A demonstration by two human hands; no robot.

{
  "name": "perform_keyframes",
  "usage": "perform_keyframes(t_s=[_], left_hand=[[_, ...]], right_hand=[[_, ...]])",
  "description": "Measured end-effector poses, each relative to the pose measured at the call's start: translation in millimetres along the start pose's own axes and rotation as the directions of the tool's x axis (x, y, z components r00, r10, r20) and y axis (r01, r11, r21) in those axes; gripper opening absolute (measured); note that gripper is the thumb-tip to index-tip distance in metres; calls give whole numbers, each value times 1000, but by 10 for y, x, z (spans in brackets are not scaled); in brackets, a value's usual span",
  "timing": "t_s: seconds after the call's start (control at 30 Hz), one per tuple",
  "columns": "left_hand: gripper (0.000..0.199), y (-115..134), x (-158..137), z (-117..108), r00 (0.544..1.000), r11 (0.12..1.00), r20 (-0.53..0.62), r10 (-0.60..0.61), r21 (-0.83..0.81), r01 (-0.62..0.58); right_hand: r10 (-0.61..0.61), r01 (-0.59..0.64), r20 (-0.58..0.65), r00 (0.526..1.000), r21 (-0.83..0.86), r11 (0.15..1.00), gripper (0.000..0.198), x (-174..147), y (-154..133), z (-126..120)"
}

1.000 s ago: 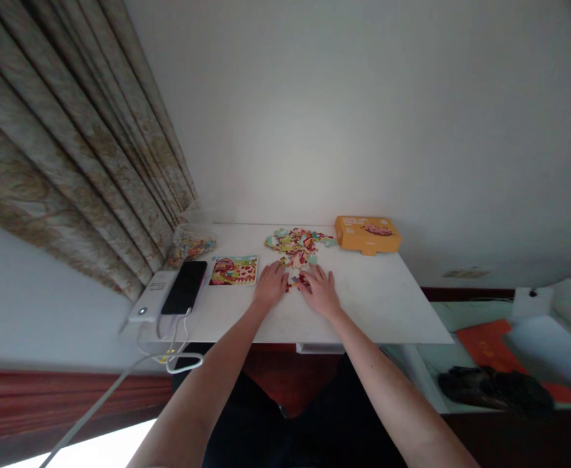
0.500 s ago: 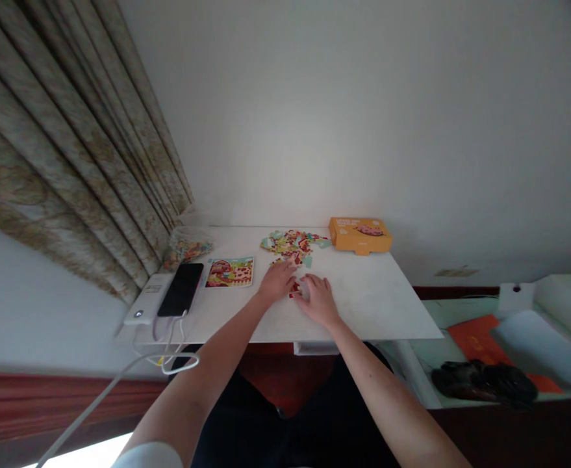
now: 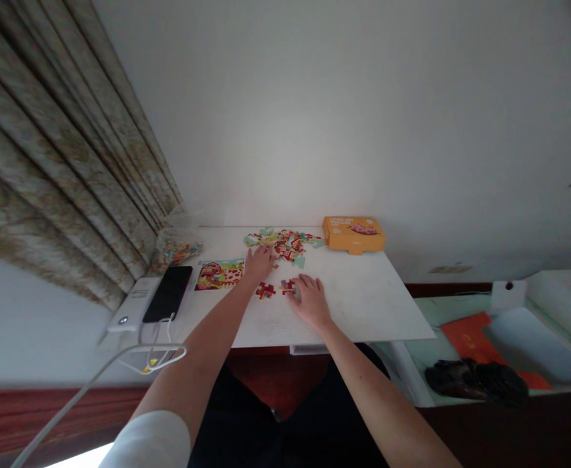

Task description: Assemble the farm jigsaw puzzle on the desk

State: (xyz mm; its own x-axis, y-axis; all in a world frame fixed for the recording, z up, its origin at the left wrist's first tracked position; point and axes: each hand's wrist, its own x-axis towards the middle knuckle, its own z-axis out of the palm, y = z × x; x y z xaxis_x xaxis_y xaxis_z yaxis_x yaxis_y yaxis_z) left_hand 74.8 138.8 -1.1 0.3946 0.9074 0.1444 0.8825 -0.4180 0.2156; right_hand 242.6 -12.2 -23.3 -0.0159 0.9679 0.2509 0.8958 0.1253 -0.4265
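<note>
My left hand (image 3: 260, 262) is open, its fingers stretched over the near left edge of a heap of colourful jigsaw puzzle pieces (image 3: 292, 244). My right hand (image 3: 310, 301) rests lower on the table, thumb and index finger at the edges of a red and blue puzzle piece (image 3: 288, 286). Just left of it lies another red puzzle piece (image 3: 266, 291), flat and apart from it. Beside my left wrist is a printed farm picture card (image 3: 217, 275). What lies under my left fingers is partly hidden.
An orange puzzle box (image 3: 354, 234) stands at the back right of the white table (image 3: 363, 305). At the left are a black phone (image 3: 169, 294), a white box (image 3: 134, 303), a clear bag of pieces (image 3: 178, 249) and a white cable (image 3: 95, 383).
My left hand has moved left and away, off the spot beside my right hand to the heap. Two puzzle pieces between the hands are now uncovered. The view has shifted slightly.
</note>
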Motion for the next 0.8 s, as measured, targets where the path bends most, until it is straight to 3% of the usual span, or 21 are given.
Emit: perform_keyframes(t_s=[0.17,0.3,0.4,0.53,0.8], left_hand=[[39,-52,-515,48,962,972,-262,73,-200,-128],[49,-83,-1193,84,938,930,-302,173,-264,-256],[55,-119,-1515,52,949,947,-280,148,-236,-218],[41,-100,-1599,-15,969,984,-245,32,-162,-74],[32,5,-1559,-64,980,984,-141,138,-96,-153]], right_hand=[[-33,33,-4,999,30,999,43,-16,29,-2],[-39,38,32,999,34,999,48,-23,64,3],[-37,35,42,998,33,999,48,-28,82,14],[-32,30,26,999,61,998,41,-36,89,20],[-81,81,1,997,73,994,39,-68,96,-11]])
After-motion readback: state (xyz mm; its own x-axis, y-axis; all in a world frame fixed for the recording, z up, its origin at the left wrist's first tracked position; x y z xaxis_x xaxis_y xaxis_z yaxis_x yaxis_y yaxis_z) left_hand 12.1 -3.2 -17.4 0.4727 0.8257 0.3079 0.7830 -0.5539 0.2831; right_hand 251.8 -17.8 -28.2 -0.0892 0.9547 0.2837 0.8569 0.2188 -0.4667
